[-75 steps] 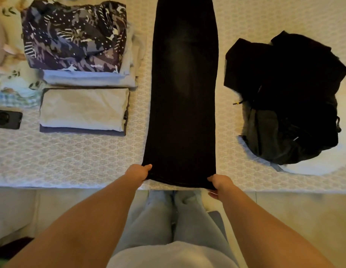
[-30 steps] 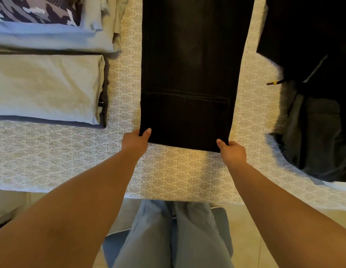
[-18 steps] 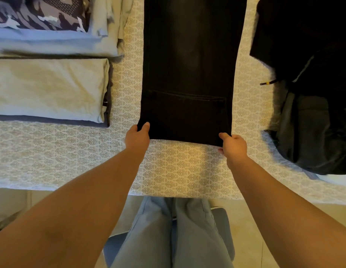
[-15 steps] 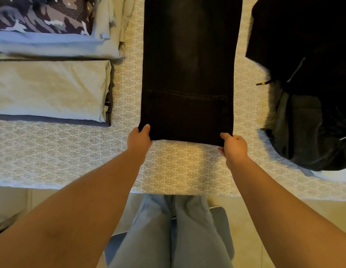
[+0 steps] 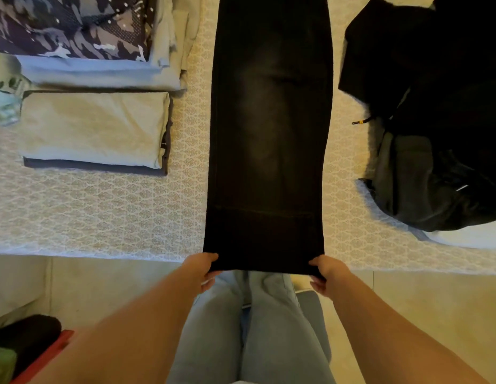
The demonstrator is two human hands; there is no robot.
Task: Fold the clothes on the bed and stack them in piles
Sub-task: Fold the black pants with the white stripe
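Piles (image 5: 94,128) left, dark heap (image 5: 435,120) right of jeans (image 5: 269,134).

head view, looking down (close) on bed (image 5: 116,217)

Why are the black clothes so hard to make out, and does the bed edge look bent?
Head view: warm, dim light leaves the black pile almost featureless, while the dark trousers show only a faded grey patch; the wide-angle lens bows the bed edge; both hands, left hand and right hand, look slightly soft.
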